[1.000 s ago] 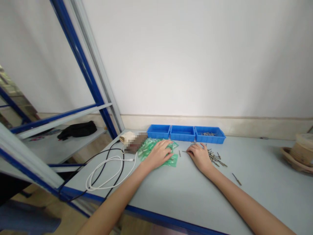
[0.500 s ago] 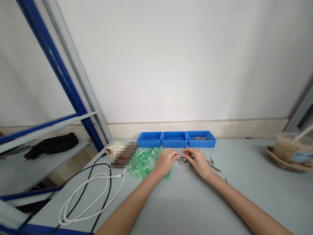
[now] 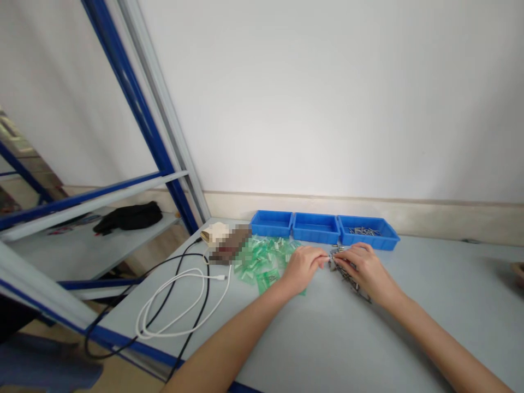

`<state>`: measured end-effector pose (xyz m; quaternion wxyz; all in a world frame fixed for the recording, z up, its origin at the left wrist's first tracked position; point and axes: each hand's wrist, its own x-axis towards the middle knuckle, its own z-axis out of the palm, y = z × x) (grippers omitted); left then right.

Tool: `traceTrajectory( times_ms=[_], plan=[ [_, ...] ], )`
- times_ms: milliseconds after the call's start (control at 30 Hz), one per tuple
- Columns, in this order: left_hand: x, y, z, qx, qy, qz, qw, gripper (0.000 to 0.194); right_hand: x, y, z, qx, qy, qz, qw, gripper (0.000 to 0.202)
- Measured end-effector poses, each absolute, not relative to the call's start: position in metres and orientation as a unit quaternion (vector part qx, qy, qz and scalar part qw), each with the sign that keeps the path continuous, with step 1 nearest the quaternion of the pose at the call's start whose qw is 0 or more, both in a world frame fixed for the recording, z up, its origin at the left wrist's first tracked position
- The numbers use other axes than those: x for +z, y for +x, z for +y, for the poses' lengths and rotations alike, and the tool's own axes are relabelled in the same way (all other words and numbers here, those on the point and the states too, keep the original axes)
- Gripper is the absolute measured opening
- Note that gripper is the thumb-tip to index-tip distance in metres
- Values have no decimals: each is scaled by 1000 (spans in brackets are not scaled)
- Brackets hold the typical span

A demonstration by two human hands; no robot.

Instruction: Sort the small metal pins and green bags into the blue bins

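Note:
My left hand (image 3: 303, 268) is closed in a pinch, its fingertips at the left edge of a loose pile of screws (image 3: 347, 279) on the grey table. What it pinches, if anything, is too small to make out. Over the same pile, my right hand (image 3: 368, 272) has its thumb and fingers drawn together, with their tips close to the left fingertips. Its fingers partly hide the screws. Beside and behind my left hand lie several green plastic bags (image 3: 262, 259), one with small dark pieces showing in it.
Three blue bins stand along the wall: a left bin (image 3: 271, 230), a middle bin (image 3: 315, 236) and a right bin (image 3: 387, 243) with screws (image 3: 363, 231) in it. A white cable (image 3: 164, 334) and black cords lie at left. A blue rack post (image 3: 139, 109) rises there.
The view has turned left, so everything sits further right in it. My right fingers have closed up over the screws, and the two hands' fingertips have come nearer each other.

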<state>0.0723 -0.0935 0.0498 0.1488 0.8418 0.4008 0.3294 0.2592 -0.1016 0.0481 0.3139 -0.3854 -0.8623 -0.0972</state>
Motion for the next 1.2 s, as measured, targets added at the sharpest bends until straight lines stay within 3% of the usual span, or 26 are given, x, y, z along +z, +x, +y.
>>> traceTrajectory(
  times_ms=[233,467,667,833,967,1033,1200],
  plan=[
    [48,73,-98,330,842,414,101,36,52,254,-108,-107,-386,-871,284,25],
    [49,69,-95,323,867,374,59,24,57,254,-108,-91,-414,-871,247,36],
    [47,67,-94,327,868,367,70,37,50,253,-106,32,-406,-856,318,31],
    [47,67,-91,366,832,398,124,50,54,248,-104,82,-431,-847,300,43],
    [50,60,-84,402,785,451,136,56,76,224,-67,79,-492,-794,349,54],
    [51,56,-82,397,772,482,119,56,91,208,-42,80,-549,-771,312,59],
    [54,48,-81,376,773,510,35,55,116,191,-20,51,-652,-709,264,34]
  ],
)
